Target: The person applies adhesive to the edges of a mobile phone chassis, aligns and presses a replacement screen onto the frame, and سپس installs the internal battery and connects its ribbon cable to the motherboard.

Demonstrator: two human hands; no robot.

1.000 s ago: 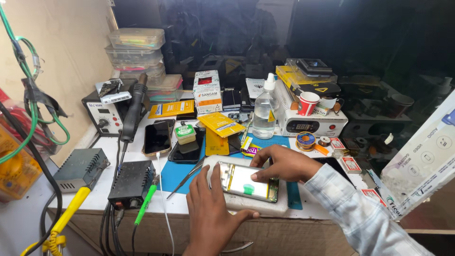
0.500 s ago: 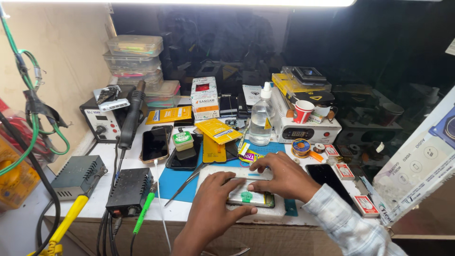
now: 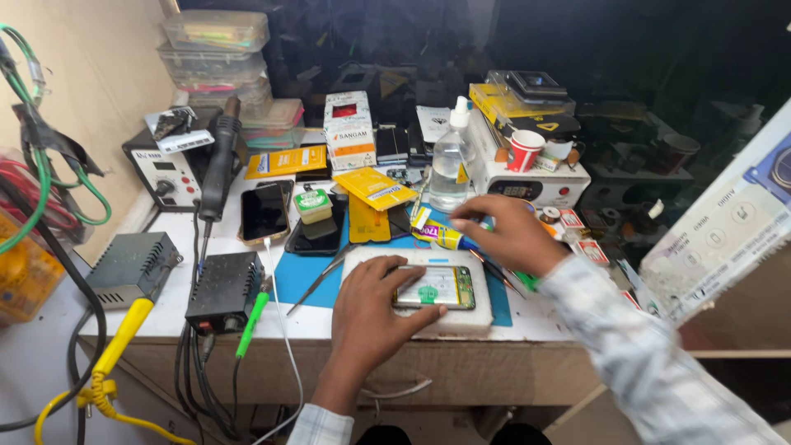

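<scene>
Down at the near edge of the counter (image 3: 165, 309), a phone (image 3: 434, 287) with a lit screen lies flat on a white pad (image 3: 478, 317). The left hand (image 3: 375, 309) rests on the pad's left part, its fingers (image 3: 404, 268) spread and laid against the phone's left end and near edge, thumb tip touching the near side; the hand presses rather than wraps, so the phone sits between fingers and thumb without being lifted. The right hand (image 3: 511, 235) is farther off and to the right, hovering just beyond the pad's far right corner, its fingers pinched together over a small tube (image 3: 441, 235) lying on the blue mat (image 3: 301, 272); whether they actually grip it cannot be told. A clear spray bottle (image 3: 451, 161) stands just beyond that hand, with a red paper cup (image 3: 524, 150) on a white box to its right. Left of the pad lie metal tweezers (image 3: 325, 276), a dark phone (image 3: 265, 212) and a black power unit (image 3: 225, 288).
</scene>
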